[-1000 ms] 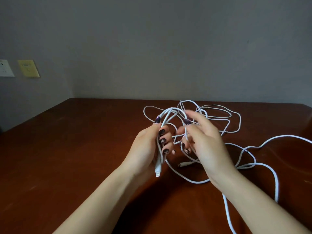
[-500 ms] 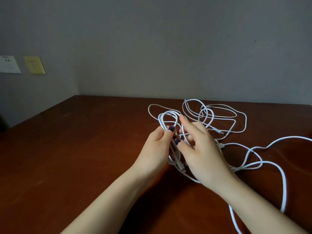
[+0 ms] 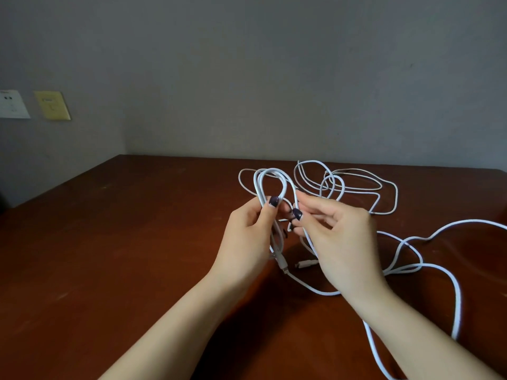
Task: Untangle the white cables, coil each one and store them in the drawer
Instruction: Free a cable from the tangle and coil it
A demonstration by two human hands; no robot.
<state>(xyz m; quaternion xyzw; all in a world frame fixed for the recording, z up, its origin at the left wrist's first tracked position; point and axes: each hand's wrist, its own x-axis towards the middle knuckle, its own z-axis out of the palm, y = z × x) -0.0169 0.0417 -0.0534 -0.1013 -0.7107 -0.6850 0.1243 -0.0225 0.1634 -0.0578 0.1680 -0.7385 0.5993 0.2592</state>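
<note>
I'm gripping an upright cable loop [image 3: 271, 170] in my left hand [image 3: 247, 237] and pinching a neighbouring strand [image 3: 308, 238] with my right hand [image 3: 340, 237]. The remaining white cables [image 3: 466, 220] are sprawling behind and right.

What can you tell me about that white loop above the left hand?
The loop is thin, smooth white cable, seemingly two strands side by side, arching upright above the left hand, which pinches its base. Below the hand the strands hang toward the table, one ending in a small plug. The right hand pinches a neighbouring strand; whether it is the same cable cannot be told.
</note>
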